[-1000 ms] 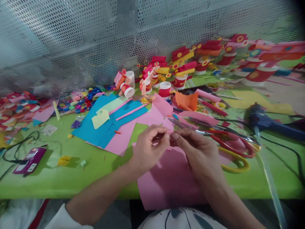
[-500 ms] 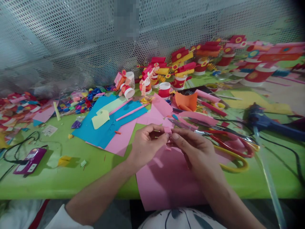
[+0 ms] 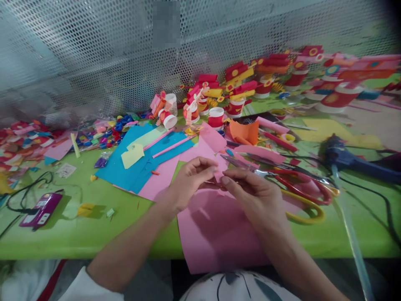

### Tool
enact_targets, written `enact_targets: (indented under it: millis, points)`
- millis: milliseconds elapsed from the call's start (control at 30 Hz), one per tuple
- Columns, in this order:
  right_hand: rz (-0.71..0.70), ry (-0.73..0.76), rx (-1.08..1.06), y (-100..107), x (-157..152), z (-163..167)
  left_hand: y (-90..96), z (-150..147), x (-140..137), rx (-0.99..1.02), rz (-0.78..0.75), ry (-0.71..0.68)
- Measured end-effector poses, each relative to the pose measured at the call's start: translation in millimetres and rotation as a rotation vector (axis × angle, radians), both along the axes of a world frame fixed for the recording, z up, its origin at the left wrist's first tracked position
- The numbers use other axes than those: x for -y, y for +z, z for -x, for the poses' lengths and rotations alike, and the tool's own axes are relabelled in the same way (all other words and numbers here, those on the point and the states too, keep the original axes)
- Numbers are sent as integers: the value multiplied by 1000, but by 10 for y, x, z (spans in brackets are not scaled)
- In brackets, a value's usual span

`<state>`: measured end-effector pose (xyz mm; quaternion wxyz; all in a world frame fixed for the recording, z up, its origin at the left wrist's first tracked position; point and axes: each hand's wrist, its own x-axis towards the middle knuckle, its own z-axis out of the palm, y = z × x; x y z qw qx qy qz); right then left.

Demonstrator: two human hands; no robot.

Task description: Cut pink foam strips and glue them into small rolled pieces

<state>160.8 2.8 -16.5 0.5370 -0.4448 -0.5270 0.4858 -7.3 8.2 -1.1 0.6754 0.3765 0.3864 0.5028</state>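
Observation:
Between my two hands is a small piece of pink paper (image 3: 217, 174), pinched at the fingertips. My left hand (image 3: 192, 182) is closed on its left side. From the other side my right hand (image 3: 255, 190) grips it with thumb and forefinger. Under the hands a large pink paper sheet (image 3: 216, 234) hangs over the table's front edge. A small pink scrap lies on that sheet, just below the fingertips. Right beside my right hand rest scissors with red handles (image 3: 324, 194) and scissors with yellow handles (image 3: 319, 215), their blades partly behind the hand.
A blue glue gun (image 3: 341, 156) with a long glue stick lies at the right. Blue paper (image 3: 125, 179) is left of centre. Paper-cup models (image 3: 236, 106) line the mesh wall. At far left sits a purple power strip (image 3: 42, 209) with a black cable, on the green table (image 3: 103, 238).
My fingers have shifted on the small pink piece, which now sits slightly lower and is turned differently. Both hands still hold it, and the things on the table stay in place.

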Motion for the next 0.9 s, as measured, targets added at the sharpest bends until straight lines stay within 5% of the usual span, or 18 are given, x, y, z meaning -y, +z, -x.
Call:
enact_targets:
  millis: [200, 500, 900]
  points:
    - [-40, -32, 97, 31, 26, 21, 16, 17, -26, -41, 12, -9]
    - [-132, -64, 154, 6, 23, -1, 77, 12, -1, -279, -184, 22]
    - [-41, -49, 73, 30, 1, -7, 72, 12, 29, -440, -342, 22]
